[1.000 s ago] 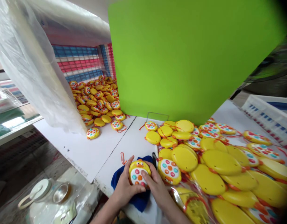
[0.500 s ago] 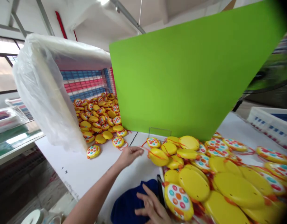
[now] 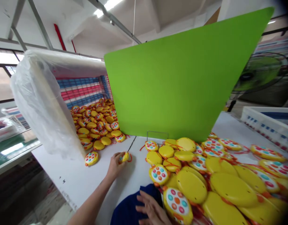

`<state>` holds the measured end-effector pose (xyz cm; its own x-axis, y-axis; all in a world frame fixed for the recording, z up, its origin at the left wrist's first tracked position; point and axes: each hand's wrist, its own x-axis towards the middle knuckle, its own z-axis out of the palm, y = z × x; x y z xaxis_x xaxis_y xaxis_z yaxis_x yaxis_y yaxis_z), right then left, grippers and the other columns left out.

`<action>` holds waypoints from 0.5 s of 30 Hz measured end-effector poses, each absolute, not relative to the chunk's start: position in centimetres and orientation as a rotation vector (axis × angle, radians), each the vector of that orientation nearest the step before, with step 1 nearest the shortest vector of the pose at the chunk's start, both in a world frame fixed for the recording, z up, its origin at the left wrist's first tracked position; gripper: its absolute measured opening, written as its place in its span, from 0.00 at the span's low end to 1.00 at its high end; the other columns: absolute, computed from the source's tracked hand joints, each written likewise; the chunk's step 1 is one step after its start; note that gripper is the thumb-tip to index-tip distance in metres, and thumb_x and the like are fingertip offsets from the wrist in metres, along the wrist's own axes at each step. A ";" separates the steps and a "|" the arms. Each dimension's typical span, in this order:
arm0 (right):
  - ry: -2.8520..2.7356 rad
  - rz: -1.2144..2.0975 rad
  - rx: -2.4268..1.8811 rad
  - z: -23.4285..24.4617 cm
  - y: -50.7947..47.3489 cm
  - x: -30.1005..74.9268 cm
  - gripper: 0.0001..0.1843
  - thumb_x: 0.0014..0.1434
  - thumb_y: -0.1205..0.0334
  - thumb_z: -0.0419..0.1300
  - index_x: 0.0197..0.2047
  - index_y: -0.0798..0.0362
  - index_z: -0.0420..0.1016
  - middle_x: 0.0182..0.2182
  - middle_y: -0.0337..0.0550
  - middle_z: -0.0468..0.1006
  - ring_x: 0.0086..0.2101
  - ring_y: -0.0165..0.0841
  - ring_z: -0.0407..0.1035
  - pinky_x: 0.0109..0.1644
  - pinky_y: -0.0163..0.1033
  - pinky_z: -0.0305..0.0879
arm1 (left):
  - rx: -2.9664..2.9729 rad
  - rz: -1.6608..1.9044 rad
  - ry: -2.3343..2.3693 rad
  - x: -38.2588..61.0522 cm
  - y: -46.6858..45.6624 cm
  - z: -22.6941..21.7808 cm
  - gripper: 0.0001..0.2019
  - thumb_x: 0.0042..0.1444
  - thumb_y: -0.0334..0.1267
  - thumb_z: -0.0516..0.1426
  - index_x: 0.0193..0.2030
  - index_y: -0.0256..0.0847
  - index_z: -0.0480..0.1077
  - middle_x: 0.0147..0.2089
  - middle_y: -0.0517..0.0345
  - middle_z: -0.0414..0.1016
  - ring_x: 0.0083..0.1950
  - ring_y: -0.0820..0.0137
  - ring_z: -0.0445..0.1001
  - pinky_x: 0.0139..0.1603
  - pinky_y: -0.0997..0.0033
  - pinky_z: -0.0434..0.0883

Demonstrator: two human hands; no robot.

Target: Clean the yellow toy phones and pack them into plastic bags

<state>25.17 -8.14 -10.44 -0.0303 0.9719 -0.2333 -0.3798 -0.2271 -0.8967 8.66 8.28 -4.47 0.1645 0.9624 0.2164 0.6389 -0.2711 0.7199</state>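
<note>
My left hand [image 3: 115,166] is closed on a small yellow toy [image 3: 124,157] with coloured dots and a red cord, at the white table top. Over a dark blue cloth [image 3: 128,204], at the bottom of the view, is my right hand [image 3: 150,210]. Its fingers are apart and nothing shows in them. Just right of that hand lies a dotted yellow toy [image 3: 177,204], at the edge of a large heap of similar toys [image 3: 192,184]. Some of these show plain yellow backs, others white faces with coloured dots. Left of my left hand, a single dotted toy [image 3: 91,158] lies alone.
A tall green board [image 3: 172,84] stands behind the heap, with a wire stand [image 3: 157,132] at its foot. Another pile of toys [image 3: 94,123] fills a plastic-wrapped bay [image 3: 47,103] at left. A white crate [image 3: 268,125] and a fan [image 3: 258,73] are at right.
My left hand has moved left and down from the near edge of the heap and now holds a toy. My right hand stays over the blue cloth. The camera view has shifted slightly.
</note>
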 end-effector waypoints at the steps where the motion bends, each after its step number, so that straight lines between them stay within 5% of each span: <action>1: -0.759 1.519 -1.041 -10.3 -8.3 25.2 0.43 0.43 0.30 0.61 0.55 0.51 0.70 0.54 0.60 0.71 0.48 0.49 0.72 0.42 0.50 0.73 | 1.971 0.920 1.483 9.3 6.3 -4.2 0.22 0.50 0.37 0.58 0.54 0.41 0.71 0.55 0.44 0.69 0.55 0.56 0.67 0.56 0.57 0.64; 8: -0.861 1.449 -1.061 -8.5 -9.5 26.0 0.37 0.53 0.42 0.61 0.63 0.43 0.59 0.65 0.42 0.59 0.65 0.40 0.46 0.66 0.46 0.49 | 1.630 0.999 1.131 13.2 -6.1 -4.1 0.24 0.50 0.34 0.61 0.56 0.52 0.70 0.62 0.50 0.61 0.64 0.55 0.58 0.65 0.55 0.56; 15: -0.587 1.590 -0.820 -7.8 -9.3 25.7 0.32 0.57 0.46 0.59 0.62 0.43 0.59 0.59 0.45 0.68 0.57 0.41 0.63 0.56 0.48 0.64 | 1.575 0.914 1.070 11.9 -6.9 -3.5 0.24 0.52 0.33 0.60 0.56 0.50 0.68 0.58 0.50 0.63 0.58 0.57 0.66 0.52 0.60 0.71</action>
<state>25.74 -9.29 -7.80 -0.0592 0.9812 -0.1838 -0.6264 -0.1799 -0.7585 11.93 -6.86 -3.47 0.3273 0.9433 0.0553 0.2014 -0.1268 0.9713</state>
